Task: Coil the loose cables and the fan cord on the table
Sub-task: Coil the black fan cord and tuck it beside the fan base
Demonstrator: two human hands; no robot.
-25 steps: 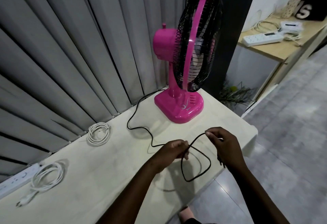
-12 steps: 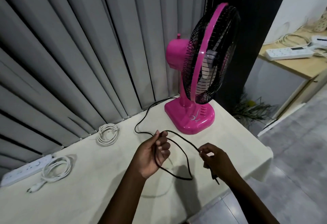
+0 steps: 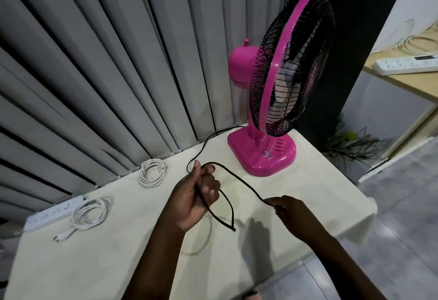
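A pink fan [image 3: 272, 119] stands at the back right of the cream table [image 3: 94, 264]. Its black cord [image 3: 239, 181] runs from behind the base along the curtain to my left hand [image 3: 194, 198], which grips it with a loop hanging below the fist. From there the cord arcs over to my right hand [image 3: 291, 212], which pinches it between the fingertips. A coiled white cable [image 3: 152, 172] lies by the curtain. Another coiled white cable [image 3: 88, 214] lies beside a white power strip [image 3: 51, 213] at the left.
Grey pleated curtains [image 3: 106, 62] hang along the table's back edge. The table's right edge drops to a grey tiled floor [image 3: 391, 228]. A wooden desk [image 3: 403, 79] at the far right carries another power strip and cables. A plant [image 3: 350, 143] sits on the floor behind the fan.
My left hand has turned palm up near the fan and gathered a loop of cord. My right hand has slid lower and to the right along the cord. The camera has moved closer.
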